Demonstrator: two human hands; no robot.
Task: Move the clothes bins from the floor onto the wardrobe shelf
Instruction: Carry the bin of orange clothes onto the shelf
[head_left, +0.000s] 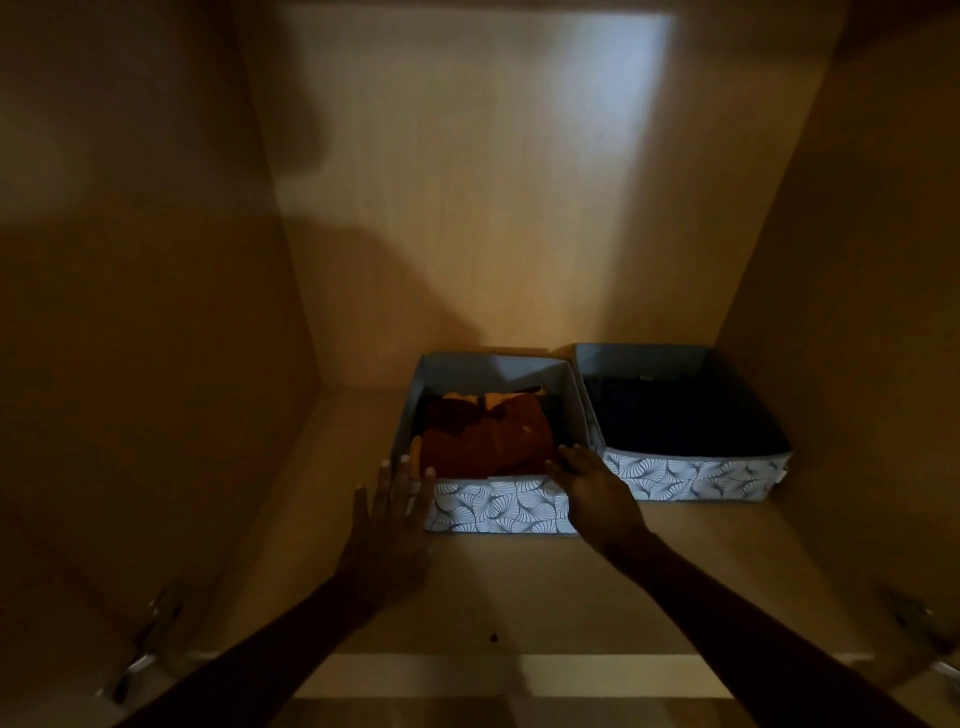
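Orange-clothes bin sits mid-shelf, back from the front edge and touching the dark-clothes bin. Left hand is flat and released at its front-left corner. Right hand is over the front rim, grasp unclear. Likely squaring it up.

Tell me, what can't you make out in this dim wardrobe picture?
Head view only:
Right bin: contents are a dark mass, lost in shadow.
Left bin: front corners covered by the left hand and right hand.
Right hand: gripping the rim or just pressing, too dim to tell.
Floor: outside the frame, so any remaining bins are unseen.
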